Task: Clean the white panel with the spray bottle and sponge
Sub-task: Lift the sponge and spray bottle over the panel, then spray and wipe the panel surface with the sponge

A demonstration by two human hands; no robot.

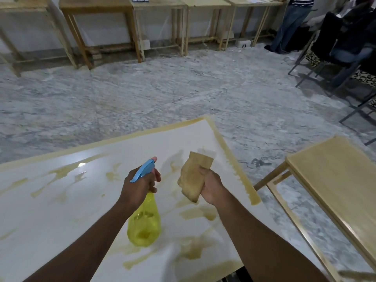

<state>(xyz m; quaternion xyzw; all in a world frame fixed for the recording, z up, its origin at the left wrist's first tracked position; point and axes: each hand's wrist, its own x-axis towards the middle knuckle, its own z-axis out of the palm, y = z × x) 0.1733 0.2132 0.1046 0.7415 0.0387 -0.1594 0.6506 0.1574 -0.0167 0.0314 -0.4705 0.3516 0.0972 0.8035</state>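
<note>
The white panel (61, 204) lies flat in front of me, streaked and blotched with yellowish-brown smears, thickest along its right edge. My left hand (138, 188) grips the neck of a yellow spray bottle (144, 224) with a blue trigger head, held above the panel's middle with the nozzle pointing away from me. My right hand (211, 189) holds a tan, stained sponge (194, 176) upright, just right of the bottle and above the panel, not touching it.
A light wooden table (337, 180) stands close at the right. A row of wooden tables (97, 9) lines the far wall across a grey marbled floor (183, 88). A standing person (291, 23) and dark chairs (341, 49) occupy the far right.
</note>
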